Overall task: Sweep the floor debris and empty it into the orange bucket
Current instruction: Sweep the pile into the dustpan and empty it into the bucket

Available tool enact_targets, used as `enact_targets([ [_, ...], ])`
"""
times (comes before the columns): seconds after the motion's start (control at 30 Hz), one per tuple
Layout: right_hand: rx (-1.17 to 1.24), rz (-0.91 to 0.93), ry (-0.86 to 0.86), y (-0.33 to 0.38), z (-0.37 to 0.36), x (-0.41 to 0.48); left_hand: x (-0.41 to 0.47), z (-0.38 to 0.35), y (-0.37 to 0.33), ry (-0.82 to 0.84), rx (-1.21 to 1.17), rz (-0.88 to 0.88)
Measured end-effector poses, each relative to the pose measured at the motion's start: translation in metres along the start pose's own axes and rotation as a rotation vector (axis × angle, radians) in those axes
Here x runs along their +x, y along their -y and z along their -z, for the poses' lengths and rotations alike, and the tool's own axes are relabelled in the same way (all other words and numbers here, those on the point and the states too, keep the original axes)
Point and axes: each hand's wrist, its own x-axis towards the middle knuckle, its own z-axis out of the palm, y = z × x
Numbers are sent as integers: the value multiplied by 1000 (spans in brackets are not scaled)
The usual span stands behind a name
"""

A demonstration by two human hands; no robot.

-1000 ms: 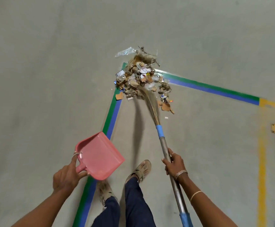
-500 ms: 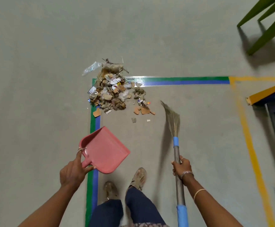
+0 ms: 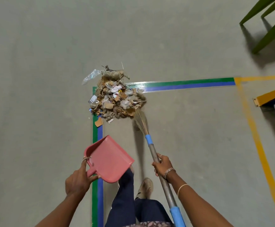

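Note:
A heap of debris [image 3: 115, 99], cardboard scraps, paper, fluff and clear plastic, lies on the grey floor over the corner of the green and blue tape. My right hand [image 3: 162, 164] grips the metal shaft of a broom [image 3: 151, 146] with blue bands. Its straw head [image 3: 140, 119] touches the heap's right lower edge. My left hand [image 3: 78, 179] holds the handle of a pink dustpan [image 3: 108, 158], raised above the floor short of the heap. No orange bucket is in view.
Green and blue floor tape [image 3: 97, 190] runs toward me and off to the right; yellow tape [image 3: 254, 133] marks the right side. Green legs [image 3: 267, 25] stand at the top right. A yellow and blue frame [image 3: 271, 96] juts in from the right. My legs and sandals [image 3: 145, 188] are below.
The broom head swung left from the bare floor into the heap's right edge, and the loose cardboard bits there now lie against the pile. The dustpan stays raised in my left hand.

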Motion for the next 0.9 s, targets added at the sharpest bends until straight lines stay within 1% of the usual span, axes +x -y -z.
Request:
enact_targets([
  [0.13,-7,79,-73,8,14,-15,23,14,-2,-20,-12,-4],
  [0.23,-18,74,-161,4,34,-21,40,23,-6,-19,-2,-15],
  [0.4,-58,-35,-259,-7,56,-25,50,32,-19,-45,6,-24],
  [0.53,-42,-212,-295,-25,52,-25,44,29,-17,-36,27,-25],
  [0.63,-38,-335,-227,-42,48,-25,30,25,-11,-39,21,-21],
  [0.7,-49,-375,-158,-50,41,-29,17,24,-7,-35,22,-19],
  [0.8,-41,-337,-67,-48,25,-37,-1,19,1,-32,19,-4],
  [0.9,41,-296,53,-36,13,-46,-20,10,9,-36,18,31],
])
